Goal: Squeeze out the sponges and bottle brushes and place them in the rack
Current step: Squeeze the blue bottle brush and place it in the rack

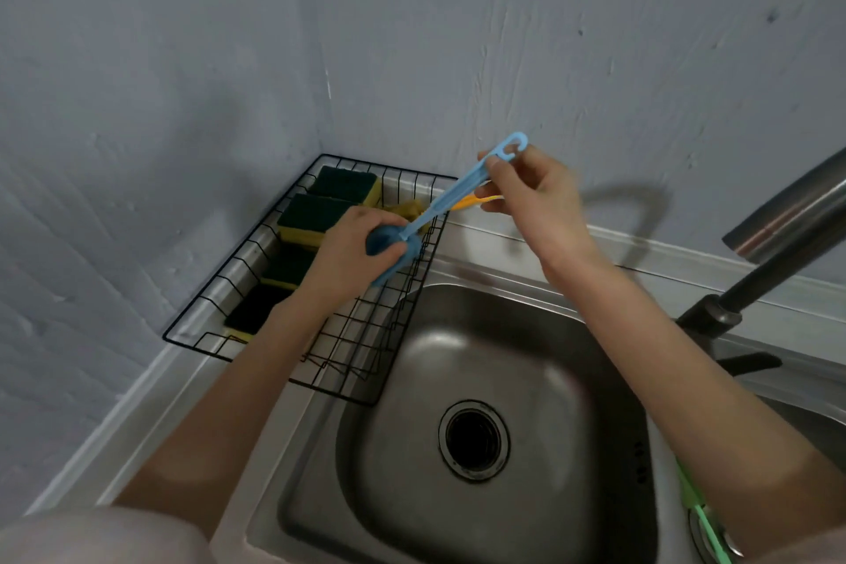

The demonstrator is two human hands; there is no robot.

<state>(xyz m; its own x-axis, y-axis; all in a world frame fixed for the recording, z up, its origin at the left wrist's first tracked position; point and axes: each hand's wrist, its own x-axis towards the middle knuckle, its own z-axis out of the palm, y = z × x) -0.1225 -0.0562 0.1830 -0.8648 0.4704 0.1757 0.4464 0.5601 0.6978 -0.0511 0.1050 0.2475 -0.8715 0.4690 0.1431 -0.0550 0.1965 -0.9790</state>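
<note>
A blue bottle brush [439,202] is slanting through the air above the right edge of the wire rack [219,337], its hooked end up and to the right, its sponge head down and to the left. The left hand [352,256] is wrapping around that blue head, fingers curling tight and pressing it against the palm, so only the lower tip and a patch of the head are showing. The right hand [526,192] is pinching the thin handle just below the hook between thumb and fingertips, the other fingers loosely bent. Behind the handle, a yellow brush [462,202] is lying in the far end of the rack. Green-and-yellow sponges [311,218] are sitting in a row along the rack's left side. The steel sink [480,357] is lying just right of the rack, under both forearms, with the faucet [778,243] reaching in from the right
</note>
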